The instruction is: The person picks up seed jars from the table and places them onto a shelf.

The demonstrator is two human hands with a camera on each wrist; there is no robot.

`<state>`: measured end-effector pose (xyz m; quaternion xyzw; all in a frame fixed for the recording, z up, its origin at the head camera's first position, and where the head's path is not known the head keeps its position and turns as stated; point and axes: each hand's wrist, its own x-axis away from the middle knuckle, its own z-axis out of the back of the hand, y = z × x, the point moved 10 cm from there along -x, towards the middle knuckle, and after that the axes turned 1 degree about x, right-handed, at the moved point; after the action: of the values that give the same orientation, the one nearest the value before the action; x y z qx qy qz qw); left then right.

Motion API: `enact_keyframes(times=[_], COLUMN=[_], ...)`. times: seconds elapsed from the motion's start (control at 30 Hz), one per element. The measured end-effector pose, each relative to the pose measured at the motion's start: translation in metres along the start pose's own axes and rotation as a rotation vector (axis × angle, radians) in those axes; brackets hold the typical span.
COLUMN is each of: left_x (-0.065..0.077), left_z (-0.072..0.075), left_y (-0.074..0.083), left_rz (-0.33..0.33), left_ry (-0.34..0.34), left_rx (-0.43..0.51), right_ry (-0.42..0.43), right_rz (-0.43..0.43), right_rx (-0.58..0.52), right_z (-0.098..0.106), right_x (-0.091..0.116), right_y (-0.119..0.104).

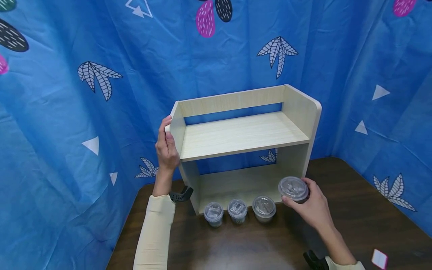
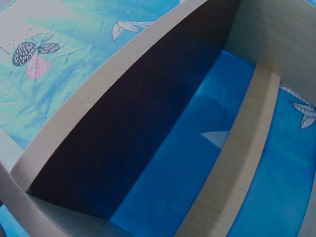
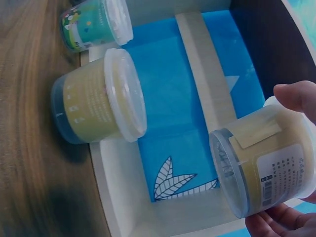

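Observation:
A pale wooden two-tier shelf [image 1: 243, 131] stands on the dark table, tilted slightly in the head view. My left hand [image 1: 167, 150] grips its left side panel, thumb along the front edge. In my right hand [image 1: 315, 208] is a round lidded plastic tub [image 1: 293, 189], held between thumb and fingers before the shelf's lower right. The right wrist view shows that tub [image 3: 276, 165] with a yellowish wrap and a white barcode label. Three more lidded tubs line the shelf's front: a small one [image 1: 213, 213], another small one [image 1: 237, 210] and a wider one [image 1: 264, 208].
The dark wooden table [image 1: 229, 247] lies under the shelf. Blue patterned curtain [image 1: 216, 67] hangs behind and at both sides. A small white card with a pink edge [image 1: 379, 258] shows at lower right. The shelf's back has a horizontal slat [image 3: 205, 64].

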<state>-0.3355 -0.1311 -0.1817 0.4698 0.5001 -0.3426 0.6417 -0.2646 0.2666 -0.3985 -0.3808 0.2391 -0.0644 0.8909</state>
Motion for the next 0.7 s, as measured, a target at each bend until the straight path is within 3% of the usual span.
enact_keyframes(times=[0.7], left_x=[0.001], left_z=[-0.001], left_y=[0.000], left_rz=[0.006], left_ry=[0.005], left_rx=[-0.010], right_ry=[0.014], right_rz=[-0.005], right_rx=[-0.046], right_z=[0.010], right_x=[-0.008], right_y=[-0.014])
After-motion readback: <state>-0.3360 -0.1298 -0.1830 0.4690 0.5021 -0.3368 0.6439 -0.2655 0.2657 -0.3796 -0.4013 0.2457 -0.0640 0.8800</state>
